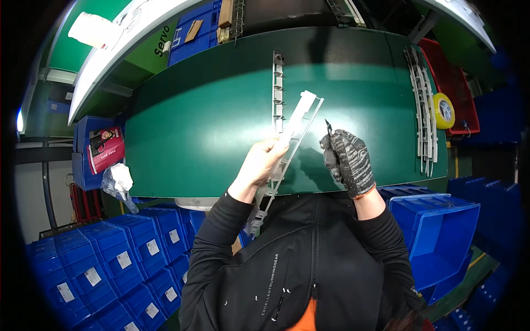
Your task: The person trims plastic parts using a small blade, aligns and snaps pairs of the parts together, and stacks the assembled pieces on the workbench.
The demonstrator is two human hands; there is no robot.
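Observation:
My bare left hand is closed around a long whitish plastic strip with a partly clear, rail-like frame. The strip slants from near my chest up over the green table. To its right, my right hand, in a grey and black knit glove, pinches a small dark pointed tool, perhaps a blade. The tool's tip points up and stands apart from the strip. Just beyond my left hand lies another slotted strip, lengthwise on the table; its near end is hidden.
Several similar strips lie at the table's right edge, beside a yellow tape roll and a red bin. Blue crates are stacked at lower left. Blue bins stand at lower right. A blue box adjoins the left edge.

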